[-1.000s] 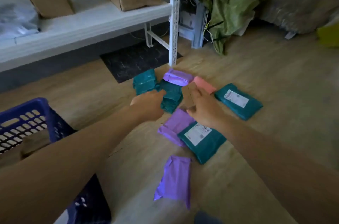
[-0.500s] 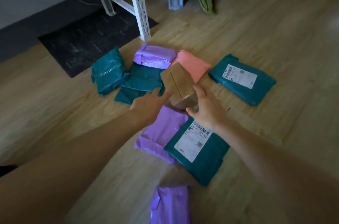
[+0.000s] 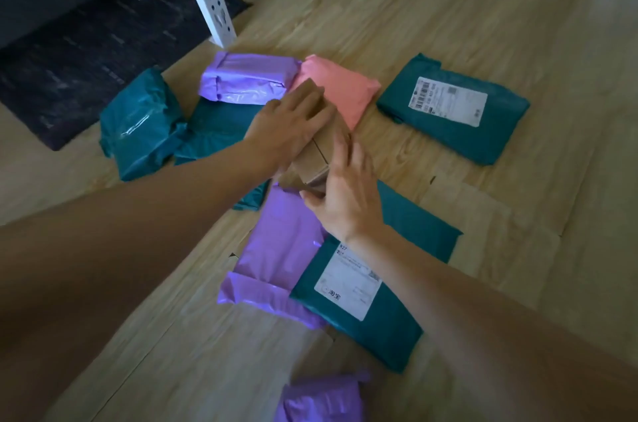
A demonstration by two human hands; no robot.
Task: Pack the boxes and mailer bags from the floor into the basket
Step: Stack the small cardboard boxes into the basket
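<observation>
Left hand (image 3: pixel 293 124) flat, fingers straight, pressing the top of the cardboard box (image 3: pixel 317 155). Right hand (image 3: pixel 348 193) clasps its near corner. Box low over the floor (image 3: pixel 448 7), between pink mailer (image 3: pixel 341 93) and purple mailer (image 3: pixel 279 249).

Most of the cardboard box (image 3: pixel 316 159) was covered by the left hand (image 3: pixel 290 121), laid over its top, and by the right hand (image 3: pixel 348 193), held round its near end with fingers blurred. The middle teal mailer (image 3: pixel 214 131) was partly hidden under the left forearm. The purple mailer (image 3: pixel 321 401) nearest on the floor was cut off by the bottom edge. The print on the near label (image 3: pixel 348 287) was too small to be read.
</observation>
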